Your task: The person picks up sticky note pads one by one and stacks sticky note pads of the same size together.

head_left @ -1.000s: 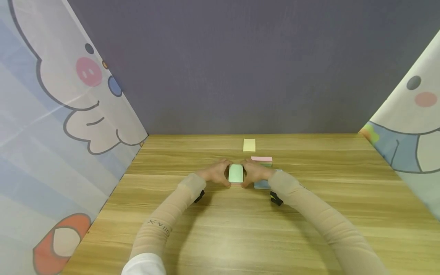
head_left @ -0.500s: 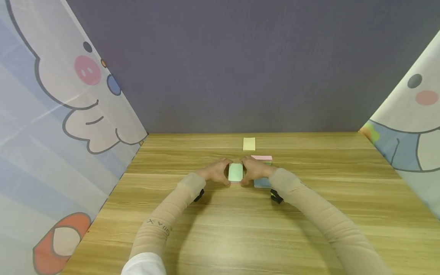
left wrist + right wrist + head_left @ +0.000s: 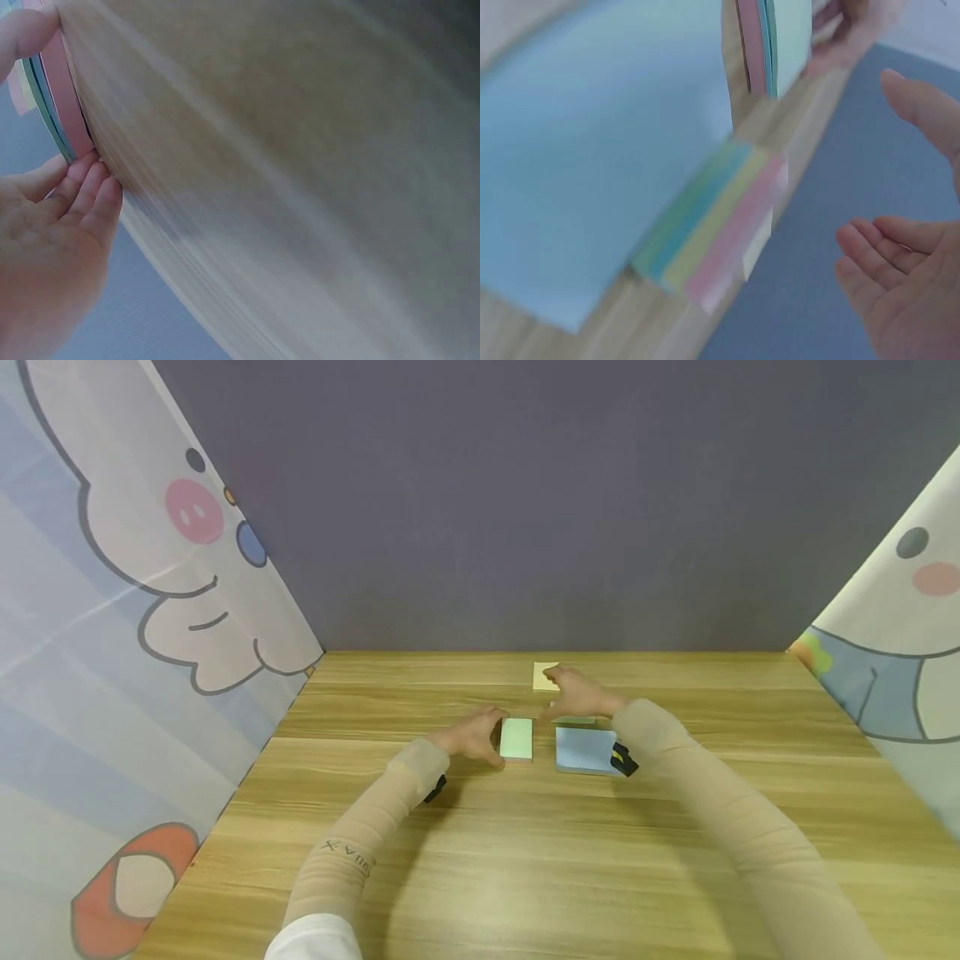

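My left hand (image 3: 474, 737) spans the left side of a small stack of sticky note pads (image 3: 516, 739), pale green on top. Thumb and fingers hold its opposite edges; pink and blue layers show under the green in the left wrist view, beside the fingers (image 3: 94, 184). My right hand (image 3: 581, 694) is apart from that stack, thumb and fingers spread with nothing between them. It hovers over a striped stack of green, blue, yellow and pink sticky notes (image 3: 712, 217), partly hiding it in the head view. Its fingertips overlap the corner of a yellow sticky note pad (image 3: 542, 678).
A larger blue note pad (image 3: 585, 751) lies on the wooden table (image 3: 480, 877), right of the green-topped stack and under my right wrist. A dark grey panel (image 3: 555, 510) stands along the table's back edge. Cartoon-printed curtains (image 3: 150, 635) hang at both sides.
My right hand has let go of the green-topped stack's right side and moved away, right and towards the back, uncovering the blue pad. My left hand has stayed in place.
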Motion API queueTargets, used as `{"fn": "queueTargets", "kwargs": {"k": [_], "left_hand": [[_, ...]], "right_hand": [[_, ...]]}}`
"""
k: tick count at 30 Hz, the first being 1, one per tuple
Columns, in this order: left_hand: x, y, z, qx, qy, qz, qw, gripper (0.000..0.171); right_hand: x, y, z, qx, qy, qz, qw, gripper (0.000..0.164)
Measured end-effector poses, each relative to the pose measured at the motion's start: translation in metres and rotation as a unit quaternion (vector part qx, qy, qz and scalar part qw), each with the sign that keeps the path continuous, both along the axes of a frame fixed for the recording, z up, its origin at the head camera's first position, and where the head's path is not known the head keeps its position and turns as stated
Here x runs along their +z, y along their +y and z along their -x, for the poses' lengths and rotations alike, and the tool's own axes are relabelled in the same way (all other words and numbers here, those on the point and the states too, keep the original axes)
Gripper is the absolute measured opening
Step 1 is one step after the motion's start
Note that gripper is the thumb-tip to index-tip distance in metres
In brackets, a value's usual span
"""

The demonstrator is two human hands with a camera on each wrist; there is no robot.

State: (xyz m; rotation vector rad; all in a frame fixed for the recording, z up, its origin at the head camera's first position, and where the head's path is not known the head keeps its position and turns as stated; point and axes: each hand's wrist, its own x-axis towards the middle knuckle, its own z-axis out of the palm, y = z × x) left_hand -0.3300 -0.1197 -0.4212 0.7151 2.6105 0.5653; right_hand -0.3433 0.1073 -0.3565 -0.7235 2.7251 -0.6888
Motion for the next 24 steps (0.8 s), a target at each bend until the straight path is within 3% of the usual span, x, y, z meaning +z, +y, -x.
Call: {"fn": "queueTargets", "kwargs": {"k": [6,9,18,24], "left_hand": [[0.0,-0.001,0.0,0.002,-0.001,0.013,0.9999,0.094],[-0.001,-0.001,-0.001,0.003,0.002,0.015,0.9999,0.095],[-0.001,0.001,-0.001,0.009,-0.017,0.01,0.9998,0.096],[0.0,0.0,-0.002,0.014,-0.019,0.004,0.9997,0.096]], "right_hand": [[0.012,0.02,0.018,-0.001,-0.002,0.009,1.0,0.086],[0.015,0.027,0.026,-0.01,0.003,-0.012,1.0,0.084],[0.018,0.041,0.048,-0.003,0.061,-0.058,0.996,0.078],[0.021,0.042,0.06,0.003,0.041,-0.07,0.997,0.076]]}}
